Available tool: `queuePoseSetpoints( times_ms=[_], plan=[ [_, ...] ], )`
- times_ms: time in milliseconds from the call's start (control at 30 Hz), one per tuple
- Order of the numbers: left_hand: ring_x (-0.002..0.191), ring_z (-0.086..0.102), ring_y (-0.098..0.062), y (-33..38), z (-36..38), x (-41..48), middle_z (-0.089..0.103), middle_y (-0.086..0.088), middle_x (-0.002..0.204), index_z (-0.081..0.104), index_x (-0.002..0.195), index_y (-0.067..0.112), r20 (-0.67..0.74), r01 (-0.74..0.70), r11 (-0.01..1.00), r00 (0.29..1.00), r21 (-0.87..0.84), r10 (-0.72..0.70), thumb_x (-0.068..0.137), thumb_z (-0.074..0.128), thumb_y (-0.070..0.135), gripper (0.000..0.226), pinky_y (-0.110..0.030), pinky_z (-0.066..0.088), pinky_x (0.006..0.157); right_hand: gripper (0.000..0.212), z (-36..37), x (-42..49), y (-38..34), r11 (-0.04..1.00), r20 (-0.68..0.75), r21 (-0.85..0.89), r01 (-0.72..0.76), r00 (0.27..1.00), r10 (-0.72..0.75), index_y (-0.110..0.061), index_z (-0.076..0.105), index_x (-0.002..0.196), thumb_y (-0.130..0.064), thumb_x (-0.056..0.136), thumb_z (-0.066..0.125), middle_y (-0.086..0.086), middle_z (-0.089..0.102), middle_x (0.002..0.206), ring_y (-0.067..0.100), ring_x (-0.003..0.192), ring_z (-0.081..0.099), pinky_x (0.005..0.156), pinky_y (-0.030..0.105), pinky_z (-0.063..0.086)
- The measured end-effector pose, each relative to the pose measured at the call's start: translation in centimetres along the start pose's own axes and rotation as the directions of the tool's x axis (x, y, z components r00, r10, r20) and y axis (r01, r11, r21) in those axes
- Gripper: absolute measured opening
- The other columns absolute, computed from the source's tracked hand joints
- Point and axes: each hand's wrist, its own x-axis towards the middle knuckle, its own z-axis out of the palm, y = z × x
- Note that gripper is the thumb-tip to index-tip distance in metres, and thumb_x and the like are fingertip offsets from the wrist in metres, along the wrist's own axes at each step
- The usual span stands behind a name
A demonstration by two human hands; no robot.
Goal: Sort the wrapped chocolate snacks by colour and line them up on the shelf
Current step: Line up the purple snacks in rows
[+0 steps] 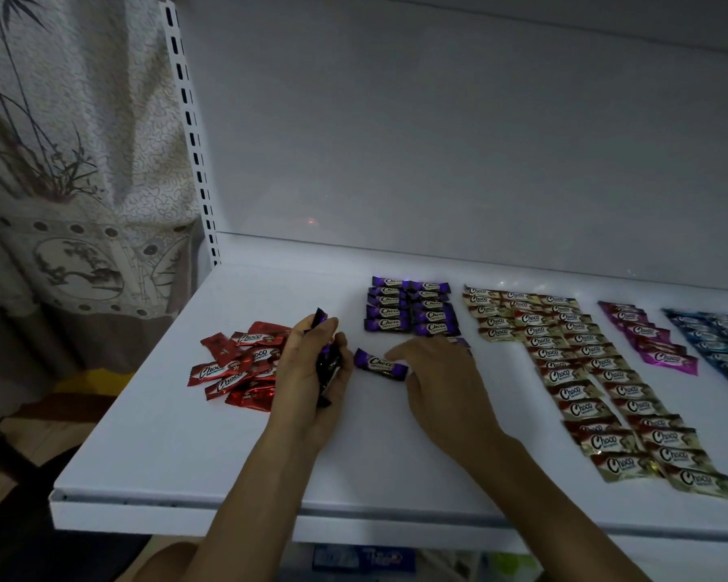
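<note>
Five colour groups lie on the white shelf (177,438). Far left, a loose heap of red snacks (240,363), unsorted and overlapping. Mid-shelf towards the back, purple rows (410,306), two columns side by side, neat. Right of them, cream-gold rows (585,371) in long columns running to the front edge, the biggest group. Next comes a magenta column (648,338), short and slanted, then a blue column (719,342), cut off by the right frame edge.

Left hand (312,380) is curled round a bunch of purple snacks (328,361). The bunch stands on end in the fist, wrapper tips poking out above the fingers, and sits just beside the red heap, covering that heap's right edge.

Right hand (438,380) is palm down over the shelf with fingers loosely stretched and apart, gripping nothing. One loose purple snack (381,365) lies flat between the two hands, label up and tilted. The thumb is right at its right end; contact cannot be told. This hand hides the front end of the purple rows, with a few wrapper corners showing past the knuckles.

Both forearms cross the shelf's front lip, bare.

Surface: plain white, lit brightest at the back. Behind it is a grey-white back panel (438,140), with a white slotted upright (186,119) at the left corner. Left of the shelf hangs a patterned curtain (80,161), pale with a bamboo print. Below the shelf a lower level shows blurred packets (362,558). The room is dim.
</note>
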Motion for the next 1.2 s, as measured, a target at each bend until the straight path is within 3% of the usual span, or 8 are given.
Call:
queuePoseSetpoints(
  times_ms=[100, 233, 333, 500, 633, 800, 933, 1200],
  plan=[
    [0.070, 0.064, -0.010, 0.0, 0.1, 0.0, 0.067, 0.000, 0.076, 0.075, 0.069, 0.023, -0.002, 0.008, 1.000, 1.000, -0.011, -0.008, 0.050, 0.080, 0.023, 0.019, -0.020, 0.053, 0.058, 0.034, 1.3, -0.5, -1.8, 0.980, 0.079, -0.140, 0.143, 0.988, -0.133, -0.011, 0.072, 0.095, 0.002, 0.066, 0.063, 0.005, 0.071, 0.087, 0.024, 0.076, 0.066, 0.070, 0.034, 0.052],
    [0.071, 0.065, -0.011, 0.0, 0.1, -0.1, 0.067, -0.001, 0.080, 0.072, 0.075, 0.020, -0.011, 0.019, 0.999, 1.000, -0.028, -0.020, 0.047, 0.082, 0.023, 0.030, -0.021, 0.054, 0.058, 0.037, 2.1, 0.7, -1.4, 0.976, 0.201, -0.174, 0.129, 0.975, -0.093, -0.010, 0.061, 0.119, -0.006, 0.087, 0.043, 0.009, 0.059, 0.121, 0.029, 0.109, 0.054, 0.090, 0.039, 0.041],
    [0.072, 0.065, -0.012, 0.0, 0.0, -0.1, 0.067, -0.002, 0.081, 0.072, 0.076, 0.019, -0.009, 0.018, 0.999, 1.000, -0.035, -0.018, 0.048, 0.081, 0.022, 0.029, -0.022, 0.054, 0.058, 0.039, 2.5, 1.5, -0.6, 0.970, 0.220, -0.211, 0.122, 0.973, -0.074, -0.015, 0.049, 0.130, -0.011, 0.093, 0.036, 0.005, 0.049, 0.131, 0.023, 0.118, 0.045, 0.096, 0.033, 0.034],
    [0.072, 0.064, -0.012, 0.0, 0.2, -0.1, 0.068, -0.002, 0.080, 0.075, 0.070, 0.021, -0.011, 0.021, 0.999, 1.000, -0.024, -0.021, 0.050, 0.079, 0.022, 0.020, -0.021, 0.053, 0.057, 0.039, 3.0, 1.8, 0.2, 0.975, 0.187, -0.208, 0.080, 0.982, -0.040, -0.014, 0.047, 0.132, -0.012, 0.094, 0.035, 0.005, 0.049, 0.131, 0.022, 0.115, 0.047, 0.094, 0.031, 0.036],
    [0.072, 0.064, -0.013, 0.0, 0.4, -0.2, 0.068, -0.003, 0.083, 0.071, 0.081, 0.017, -0.036, 0.037, 0.998, 0.999, -0.044, -0.038, 0.058, 0.074, 0.019, 0.023, -0.021, 0.054, 0.057, 0.039, 2.9, 1.5, 0.2, 0.992, 0.152, -0.105, 0.067, 0.987, -0.051, -0.013, 0.051, 0.130, -0.010, 0.093, 0.042, 0.006, 0.053, 0.129, 0.022, 0.116, 0.049, 0.097, 0.031, 0.037],
    [0.073, 0.063, -0.014, 0.0, 0.4, -0.3, 0.068, -0.005, 0.085, 0.066, 0.090, 0.013, -0.017, 0.065, 0.996, 0.998, -0.056, -0.066, 0.061, 0.073, 0.017, 0.031, -0.021, 0.054, 0.057, 0.036, 1.2, -0.1, 2.7, 0.987, -0.001, -0.084, -0.136, 0.991, 0.137, -0.009, 0.055, 0.127, -0.009, 0.091, 0.049, 0.009, 0.058, 0.126, 0.025, 0.116, 0.052, 0.101, 0.034, 0.039],
    [0.072, 0.065, -0.013, -0.1, 0.4, -0.3, 0.069, -0.005, 0.084, 0.067, 0.088, 0.013, 0.000, 0.085, 0.995, 0.996, -0.043, -0.085, 0.057, 0.078, 0.017, 0.032, -0.021, 0.053, 0.057, 0.035, 0.5, -0.9, 4.4, 0.971, 0.036, -0.086, -0.225, 0.973, 0.229, -0.011, 0.051, 0.129, -0.012, 0.095, 0.044, 0.007, 0.059, 0.120, 0.022, 0.106, 0.055, 0.090, 0.028, 0.040],
    [0.073, 0.065, -0.013, -0.3, 0.5, -0.3, 0.069, -0.005, 0.085, 0.067, 0.091, 0.013, -0.001, 0.092, 0.996, 0.996, -0.009, -0.092, 0.053, 0.080, 0.019, 0.040, -0.022, 0.054, 0.057, 0.038, 0.9, -0.6, 4.3, 0.971, 0.053, -0.054, -0.234, 0.970, 0.237, -0.013, 0.049, 0.134, -0.013, 0.096, 0.043, 0.006, 0.057, 0.127, 0.020, 0.114, 0.052, 0.094, 0.026, 0.039]
  ],
)
